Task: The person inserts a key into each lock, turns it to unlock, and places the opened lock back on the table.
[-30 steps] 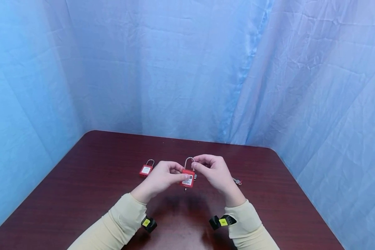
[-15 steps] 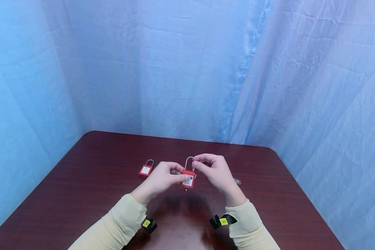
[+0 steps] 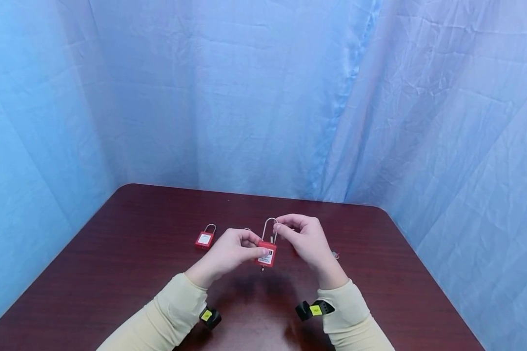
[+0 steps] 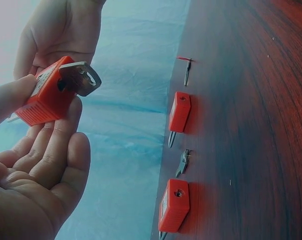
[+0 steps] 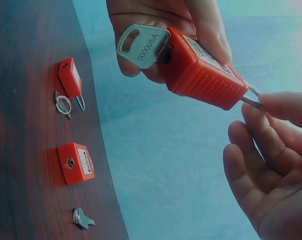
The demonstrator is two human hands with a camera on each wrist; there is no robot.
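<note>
Small, rigid red padlock (image 3: pixel 266 255), light but smooth: pinched at body by left hand (image 3: pixel 228 254), shackle (image 3: pixel 270 228) by right hand (image 3: pixel 305 241) fingers.

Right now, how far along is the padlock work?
Done: a key sits in the held red padlock, and its shackle looks raised out of the body. In hand: the left hand grips the body; the right hand pinches the shackle. Left: two padlocks lie on the table, shackles apparently closed.
</note>
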